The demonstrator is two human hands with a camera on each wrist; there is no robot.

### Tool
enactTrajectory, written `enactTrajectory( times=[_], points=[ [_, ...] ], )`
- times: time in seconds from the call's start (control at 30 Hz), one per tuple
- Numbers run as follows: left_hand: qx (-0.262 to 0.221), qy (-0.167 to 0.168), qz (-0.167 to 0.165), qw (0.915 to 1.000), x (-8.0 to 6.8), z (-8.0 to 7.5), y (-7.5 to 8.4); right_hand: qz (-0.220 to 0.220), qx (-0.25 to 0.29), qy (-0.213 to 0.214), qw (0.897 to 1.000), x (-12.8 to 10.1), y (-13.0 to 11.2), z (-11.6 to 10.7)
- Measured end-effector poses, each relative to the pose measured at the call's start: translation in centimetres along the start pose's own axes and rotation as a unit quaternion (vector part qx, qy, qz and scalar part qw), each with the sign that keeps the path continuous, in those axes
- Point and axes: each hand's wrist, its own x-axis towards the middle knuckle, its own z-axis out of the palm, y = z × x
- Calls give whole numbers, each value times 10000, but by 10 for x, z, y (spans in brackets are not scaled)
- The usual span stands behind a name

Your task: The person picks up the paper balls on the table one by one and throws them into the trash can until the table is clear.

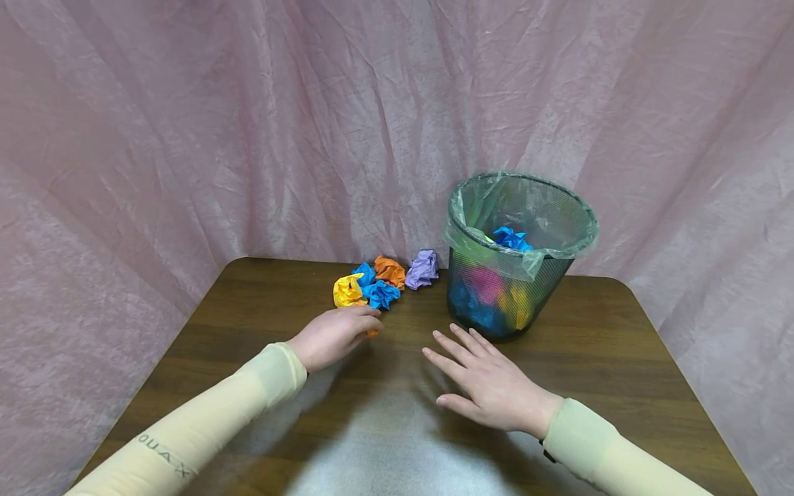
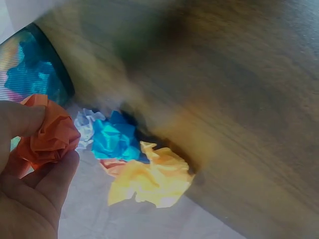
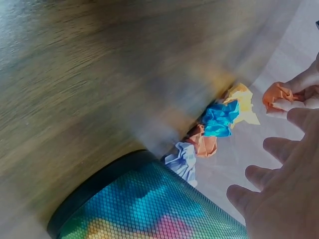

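- Left hand (image 1: 331, 335): fingers (image 2: 52, 179) pinching a crumpled orange paper ball (image 2: 49, 134).
- Right hand (image 1: 490, 382): fingers spread, released, over the woodgrain bench (image 1: 620, 358).
- Wire-mesh bin (image 1: 517, 258), plastic-lined.

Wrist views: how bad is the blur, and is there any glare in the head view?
Left wrist view: table smeared by motion, the orange ball held by the left hand fairly sharp. Right wrist view: table streaked, bin mesh readable, right hand soft. Head view: sharp, with a pale glare patch on the table between the arms.
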Motion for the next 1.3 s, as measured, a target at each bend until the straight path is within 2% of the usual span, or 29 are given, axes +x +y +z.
enactTrajectory(
  times=[0.13,0.53,0.7,1.3],
  points=[
    [-45,22,15,10000,5,-3,2,98,-23,-83,9999,-5,1,-3],
    [-254,-98,-24,9996,16,-16,14,36,-88,261,9996,-21,5,-10],
    [-292,-130,-52,9995,20,-21,21,74,-129,252,9996,-26,6,-14],
    [-392,-63,266,9989,38,-36,46,80,-375,444,9983,-55,9,-24]
  ],
)
